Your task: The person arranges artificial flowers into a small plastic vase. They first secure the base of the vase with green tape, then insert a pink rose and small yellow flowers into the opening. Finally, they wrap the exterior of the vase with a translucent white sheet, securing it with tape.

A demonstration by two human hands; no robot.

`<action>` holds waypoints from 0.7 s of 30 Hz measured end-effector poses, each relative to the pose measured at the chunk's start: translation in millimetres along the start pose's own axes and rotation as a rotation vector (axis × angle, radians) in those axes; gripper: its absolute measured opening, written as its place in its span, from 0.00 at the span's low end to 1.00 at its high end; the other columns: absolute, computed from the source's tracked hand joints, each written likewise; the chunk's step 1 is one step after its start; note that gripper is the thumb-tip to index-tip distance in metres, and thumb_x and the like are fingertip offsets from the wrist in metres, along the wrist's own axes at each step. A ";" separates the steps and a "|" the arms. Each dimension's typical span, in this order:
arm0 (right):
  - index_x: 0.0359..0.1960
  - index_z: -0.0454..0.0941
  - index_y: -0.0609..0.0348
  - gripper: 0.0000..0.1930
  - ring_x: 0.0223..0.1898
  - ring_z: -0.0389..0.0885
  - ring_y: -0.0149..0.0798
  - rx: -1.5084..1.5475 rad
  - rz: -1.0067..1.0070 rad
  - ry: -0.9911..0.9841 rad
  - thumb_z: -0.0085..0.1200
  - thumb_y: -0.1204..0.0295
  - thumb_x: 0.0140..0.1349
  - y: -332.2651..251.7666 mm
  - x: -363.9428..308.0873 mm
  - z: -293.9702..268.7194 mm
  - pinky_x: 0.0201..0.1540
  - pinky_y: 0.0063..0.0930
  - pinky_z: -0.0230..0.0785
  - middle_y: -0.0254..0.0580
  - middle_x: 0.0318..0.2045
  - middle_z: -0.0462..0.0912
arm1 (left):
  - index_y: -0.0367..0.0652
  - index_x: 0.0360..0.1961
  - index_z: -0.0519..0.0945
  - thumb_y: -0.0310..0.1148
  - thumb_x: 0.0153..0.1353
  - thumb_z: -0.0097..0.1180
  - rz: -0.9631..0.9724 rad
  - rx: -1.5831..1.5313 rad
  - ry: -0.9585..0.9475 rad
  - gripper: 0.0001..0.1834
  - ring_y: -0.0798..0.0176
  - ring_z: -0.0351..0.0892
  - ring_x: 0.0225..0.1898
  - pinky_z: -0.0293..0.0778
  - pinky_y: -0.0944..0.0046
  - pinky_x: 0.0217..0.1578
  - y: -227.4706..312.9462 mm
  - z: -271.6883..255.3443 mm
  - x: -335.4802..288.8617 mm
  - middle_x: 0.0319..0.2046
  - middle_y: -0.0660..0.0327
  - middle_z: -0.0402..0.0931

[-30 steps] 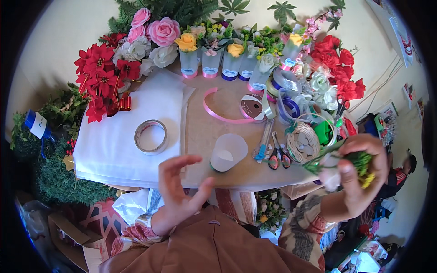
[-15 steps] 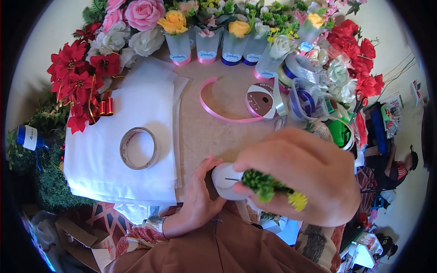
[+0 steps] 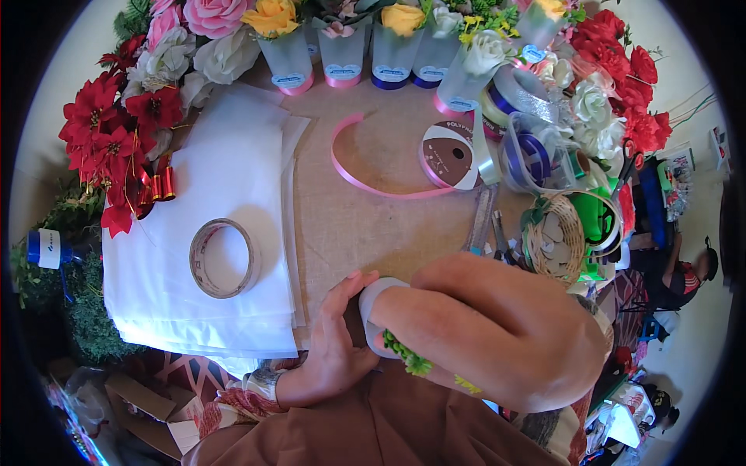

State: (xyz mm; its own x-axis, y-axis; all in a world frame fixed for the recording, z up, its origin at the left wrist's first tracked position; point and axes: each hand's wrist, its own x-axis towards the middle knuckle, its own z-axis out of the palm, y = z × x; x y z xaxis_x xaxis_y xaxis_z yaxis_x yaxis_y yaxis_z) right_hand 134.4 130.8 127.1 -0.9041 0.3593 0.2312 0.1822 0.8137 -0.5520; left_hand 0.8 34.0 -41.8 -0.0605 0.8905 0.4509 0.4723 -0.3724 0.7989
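Observation:
My left hand (image 3: 330,353) holds a white, frosted-looking cup (image 3: 371,307) at the table's near edge, its fingers along the left side and its thumb below. My right hand (image 3: 505,334) is closed over the cup's mouth, gripping an artificial green sprig (image 3: 409,359) with small yellow flowers (image 3: 468,384). The fingertips and the sprig's stem end are hidden behind the hand. Most of the cup's opening is covered too.
White translucent sheets (image 3: 179,248) carry a tape roll (image 3: 224,258). A pink ribbon spool (image 3: 451,155) lies mid-table. Behind stand several flower-filled cups (image 3: 342,58). On the right are a ruler (image 3: 480,217), a wicker ring (image 3: 561,239) and scissors (image 3: 625,167).
My right hand has moved lower and turned over the cup, bringing the sprig down and toward me. The left hand stays on the cup. The whole view has shifted slightly.

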 end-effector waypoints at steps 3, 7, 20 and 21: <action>0.44 0.72 0.71 0.17 0.23 0.76 0.34 -0.024 -0.016 -0.008 0.53 0.82 0.50 1.8 -0.2 1.0 0.23 0.19 0.69 0.47 0.29 0.74 | 0.27 0.56 0.54 0.38 0.52 0.62 0.003 0.018 0.012 0.39 0.45 0.71 0.48 0.68 0.54 0.50 -1.7 1.7 -0.9 0.48 0.42 0.68; 0.44 0.72 0.71 0.17 0.24 0.76 0.34 -0.011 -0.003 -0.013 0.53 0.82 0.50 1.7 0.2 2.0 0.23 0.20 0.69 0.47 0.29 0.74 | 0.28 0.56 0.54 0.32 0.48 0.64 -0.016 -0.001 0.013 0.40 0.44 0.71 0.49 0.68 0.54 0.50 -0.6 1.6 -1.4 0.48 0.42 0.68; 0.38 0.73 0.65 0.15 0.22 0.74 0.34 -0.270 -0.159 0.028 0.54 0.76 0.46 4.2 3.3 14.8 0.18 0.19 0.66 0.42 0.29 0.74 | 0.28 0.56 0.55 0.26 0.44 0.65 -0.037 -0.005 0.025 0.40 0.44 0.70 0.50 0.67 0.55 0.51 3.8 -0.9 1.6 0.49 0.43 0.69; 0.38 0.73 0.64 0.15 0.21 0.73 0.32 -0.299 -0.172 0.026 0.54 0.76 0.46 4.6 3.4 15.5 0.17 0.18 0.65 0.42 0.29 0.74 | 0.28 0.56 0.55 0.26 0.44 0.65 -0.045 -0.022 0.024 0.40 0.44 0.70 0.50 0.67 0.55 0.51 4.3 -1.5 1.6 0.49 0.43 0.69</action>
State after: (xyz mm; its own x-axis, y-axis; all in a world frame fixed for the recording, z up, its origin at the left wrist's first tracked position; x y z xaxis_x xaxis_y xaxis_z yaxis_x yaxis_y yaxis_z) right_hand 126.2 128.7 112.9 -0.9220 0.2138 0.3229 0.1366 0.9598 -0.2453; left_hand 1.4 33.4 -37.0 -0.1026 0.9002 0.4231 0.4491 -0.3376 0.8272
